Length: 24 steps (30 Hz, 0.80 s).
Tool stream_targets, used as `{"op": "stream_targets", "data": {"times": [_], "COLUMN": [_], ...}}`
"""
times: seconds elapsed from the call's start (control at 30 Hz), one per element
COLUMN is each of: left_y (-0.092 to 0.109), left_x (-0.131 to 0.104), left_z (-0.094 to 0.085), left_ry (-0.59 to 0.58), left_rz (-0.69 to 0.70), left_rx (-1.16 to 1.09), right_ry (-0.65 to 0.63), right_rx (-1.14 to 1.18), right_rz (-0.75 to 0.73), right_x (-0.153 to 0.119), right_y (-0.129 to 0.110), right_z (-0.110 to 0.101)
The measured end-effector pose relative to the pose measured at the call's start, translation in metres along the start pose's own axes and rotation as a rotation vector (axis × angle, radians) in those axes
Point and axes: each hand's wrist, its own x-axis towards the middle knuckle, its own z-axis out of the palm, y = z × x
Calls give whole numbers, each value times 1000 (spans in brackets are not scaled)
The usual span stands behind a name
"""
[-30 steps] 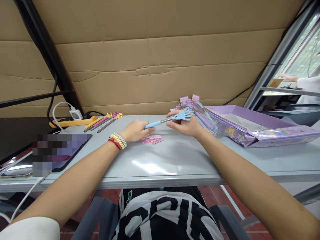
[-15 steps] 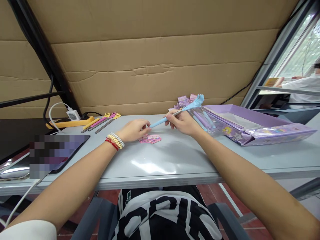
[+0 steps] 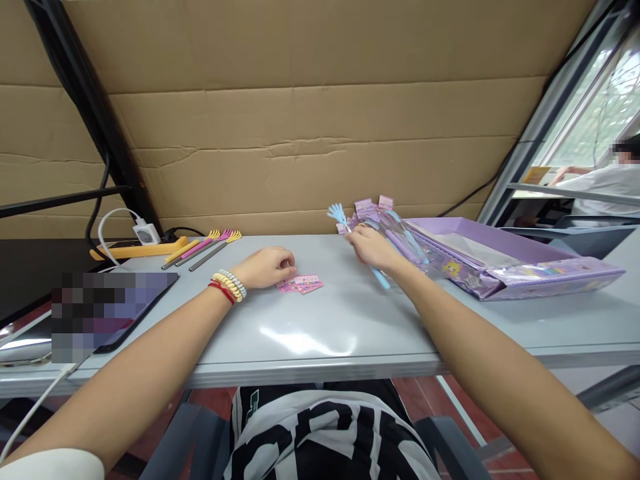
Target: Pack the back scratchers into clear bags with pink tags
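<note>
My right hand (image 3: pixel 374 247) is closed around a light blue back scratcher (image 3: pixel 339 213). Its finger-shaped head points to the far left, and the end of its blue handle sticks out below my palm. To the left, my left hand (image 3: pixel 267 267) rests on the table with curled fingers and no object showing in them. Small pink printed cards (image 3: pixel 309 284) lie just beside its fingertips. Behind my right hand is a pile of wrapped purple and blue sticks (image 3: pixel 400 243) with printed purple tags, partly covered by the hand.
An open purple box (image 3: pixel 550 273) with clear film stands at the right. Back scratchers with yellow and pink heads (image 3: pixel 203 250) lie at the back left, near a white charger (image 3: pixel 147 231) and a tablet (image 3: pixel 135 307). Cardboard (image 3: pixel 310 153) walls the back. A person (image 3: pixel 607 183) sits beyond the right frame.
My left hand has come off the handle end of the blue back scratcher. My right hand has turned it, so the head now points left and the handle toward me.
</note>
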Motion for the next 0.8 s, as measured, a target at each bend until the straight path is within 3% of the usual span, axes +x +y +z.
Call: {"op": "stream_targets", "data": {"times": [0.27, 0.53, 0.67, 0.8], "left_y": [4, 2, -1, 0], "left_x": [0, 0, -1, -1], "left_z": [1, 0, -1, -1], "left_ry": [-62, -76, -65, -51], "left_rz": [-9, 12, 0, -19], "left_rx": [4, -19, -14, -23], "right_ry": [-304, -312, -180, 160], "right_rx": [-629, -779, -721, -646], "right_rz": [71, 73, 117, 224], "right_x": [-3, -8, -2, 13], "right_y": [2, -5, -4, 9], "right_z": [22, 29, 7, -48]}}
